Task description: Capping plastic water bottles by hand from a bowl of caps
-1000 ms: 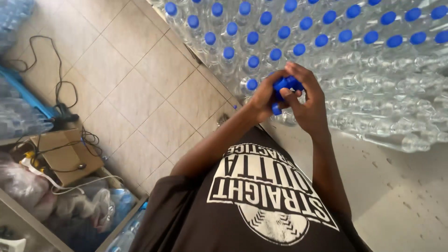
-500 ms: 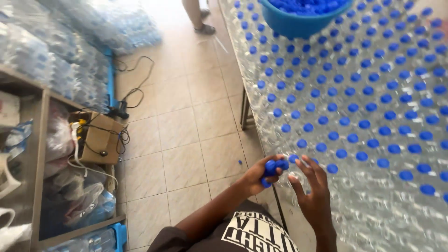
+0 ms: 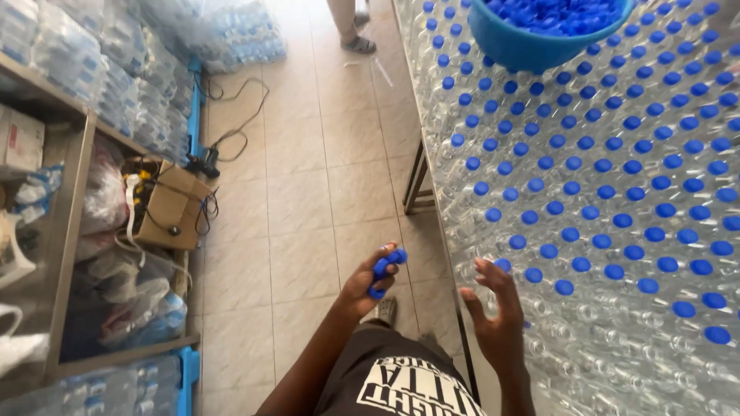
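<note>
Shrink-wrapped packs of water bottles (image 3: 231,35) stacked on the floor at the top, against the wall, clear film with pale blue inside. More such packs (image 3: 116,85) piled on the upper shelf at left. An open brown cardboard box (image 3: 169,204) on the floor beside the shelf, with cables over it. A white carton (image 3: 21,139) on the shelf at far left. Crumpled clear plastic bags (image 3: 123,300) on the lower shelf. Flat bottle packs (image 3: 116,389) at the bottom left.
</note>
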